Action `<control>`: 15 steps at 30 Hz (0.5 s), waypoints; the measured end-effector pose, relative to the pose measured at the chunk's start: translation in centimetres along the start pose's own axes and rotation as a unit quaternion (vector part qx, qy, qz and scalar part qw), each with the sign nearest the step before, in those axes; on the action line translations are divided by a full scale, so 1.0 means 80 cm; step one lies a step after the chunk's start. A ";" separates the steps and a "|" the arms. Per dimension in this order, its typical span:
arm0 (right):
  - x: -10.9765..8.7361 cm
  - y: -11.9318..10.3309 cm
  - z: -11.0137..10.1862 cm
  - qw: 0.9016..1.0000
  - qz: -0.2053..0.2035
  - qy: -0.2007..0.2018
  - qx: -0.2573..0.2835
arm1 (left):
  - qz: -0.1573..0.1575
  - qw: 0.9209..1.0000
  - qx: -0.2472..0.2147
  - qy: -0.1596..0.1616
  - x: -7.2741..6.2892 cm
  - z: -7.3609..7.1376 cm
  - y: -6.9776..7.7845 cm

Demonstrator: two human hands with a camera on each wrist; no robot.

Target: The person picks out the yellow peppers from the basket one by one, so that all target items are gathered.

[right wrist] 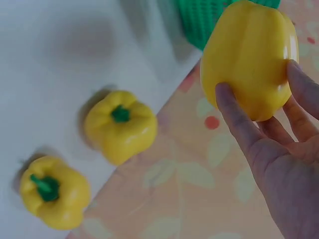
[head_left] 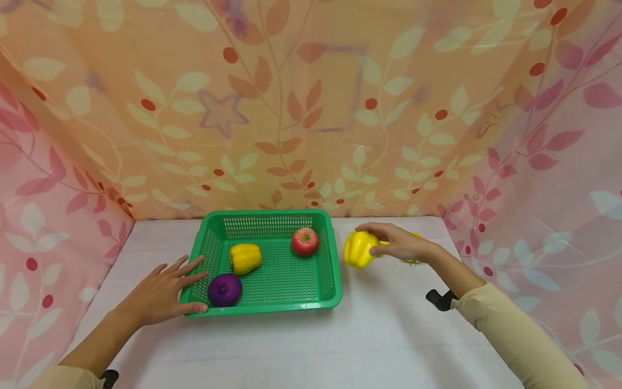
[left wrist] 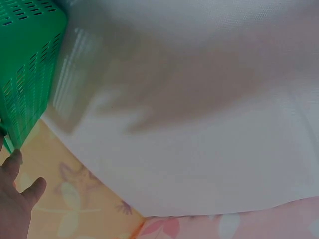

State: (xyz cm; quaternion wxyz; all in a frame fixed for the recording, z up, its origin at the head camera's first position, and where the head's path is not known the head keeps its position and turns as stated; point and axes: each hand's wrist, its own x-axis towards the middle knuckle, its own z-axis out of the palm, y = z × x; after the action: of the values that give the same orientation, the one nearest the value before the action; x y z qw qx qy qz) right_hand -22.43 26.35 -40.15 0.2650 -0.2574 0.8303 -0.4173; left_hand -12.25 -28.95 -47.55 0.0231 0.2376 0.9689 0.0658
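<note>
We saw a yellow pepper [head_left: 357, 249] pinched between the thumb and fingers of the right hand [head_left: 398, 242], ahead of its palm, above the white table [head_left: 291, 348] and just right of the green basket [head_left: 335, 262]. The left hand [head_left: 162, 294], fingers spread and nearly straight, touched the basket's left rim, gripping nothing.

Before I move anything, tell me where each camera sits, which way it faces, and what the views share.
Head: worn on the head, facing forward and down at the green basket; left hand, right hand and forearms show.
Left wrist: on that wrist, facing the white tabletop and basket's side; part of the left hand shows, lower left.
Right wrist: on that wrist, facing the held yellow pepper and two other peppers; the right hand shows.
Shared: head and right wrist both show the held pepper.
</note>
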 end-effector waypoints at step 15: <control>-0.062 0.089 -0.017 0.994 0.090 0.057 0.030 | 0.001 1.000 -0.004 0.006 0.000 -0.001 0.001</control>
State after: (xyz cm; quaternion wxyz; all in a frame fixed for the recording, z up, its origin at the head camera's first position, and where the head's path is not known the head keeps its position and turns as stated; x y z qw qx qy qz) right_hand -21.19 34.04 -44.24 0.2610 -0.1496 0.8509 -0.4306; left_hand -12.22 -28.87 -47.47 0.0185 0.2381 0.9685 0.0705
